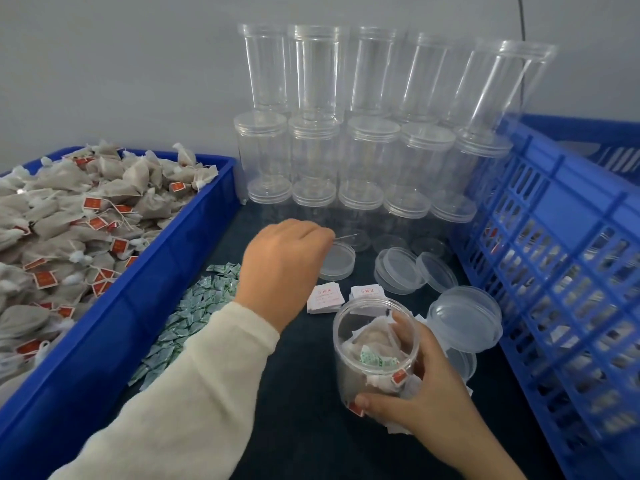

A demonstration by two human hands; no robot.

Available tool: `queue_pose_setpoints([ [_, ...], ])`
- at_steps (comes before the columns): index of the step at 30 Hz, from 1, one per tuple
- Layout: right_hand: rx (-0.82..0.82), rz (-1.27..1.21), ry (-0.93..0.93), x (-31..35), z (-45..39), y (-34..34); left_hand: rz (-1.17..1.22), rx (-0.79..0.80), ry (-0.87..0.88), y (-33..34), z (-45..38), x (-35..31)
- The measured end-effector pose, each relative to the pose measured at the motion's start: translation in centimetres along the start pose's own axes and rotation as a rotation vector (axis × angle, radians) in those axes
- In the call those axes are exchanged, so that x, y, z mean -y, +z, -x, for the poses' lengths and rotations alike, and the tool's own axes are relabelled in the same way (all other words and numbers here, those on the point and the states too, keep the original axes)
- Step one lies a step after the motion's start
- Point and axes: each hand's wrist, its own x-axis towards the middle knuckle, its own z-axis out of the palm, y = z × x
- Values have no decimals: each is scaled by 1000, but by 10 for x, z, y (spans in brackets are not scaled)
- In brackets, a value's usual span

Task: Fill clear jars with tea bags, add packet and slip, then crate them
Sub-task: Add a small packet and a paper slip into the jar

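Dark cloth [301, 427] covers the worktop in front of a plain grey wall, flanked by a blue tray [145, 282] heaped with tea bags [69, 216] on the left and a blue slatted crate [561, 271] on the right. Head view: the right hand [426, 386] grips an open clear jar [375, 344], fingers and thumb curled round its wall; the jar stands roughly upright, long axis vertical, mouth facing up toward the camera, with tea bags and a green-printed packet [375, 361] visible inside. The left hand [284, 268] reaches forward with fingers bent downward, fingertips at the rim of a loose clear lid [337, 263] lying flat on the cloth; whether it already pinches the lid cannot be told. That lid lies just beyond the left hand and behind the jar, so the left hand is the nearer one. White slips [325, 299] sit between lid and jar, green packets [194, 306] lie beside the tray, and stacked empty jars [346, 133] stand behind.
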Motion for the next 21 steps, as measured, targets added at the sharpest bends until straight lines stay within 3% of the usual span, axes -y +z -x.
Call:
queue_pose_setpoints([
  [3,12,19,-25,7,-2,4,-78,-123,205,-37,19,-22],
  [7,8,31,-78,17,-4,11,-232,2,328,-55,31,-42],
  [11,5,66,-142,27,-6,15,-244,238,391,-56,35,-44],
  [15,42,87,-162,35,-3,17,-257,692,302,-69,22,-45],
  [18,72,66,-149,41,0,17,-34,614,276,-70,21,-38],
  [21,57,40,-142,48,1,16,335,236,145,-70,29,-21],
])
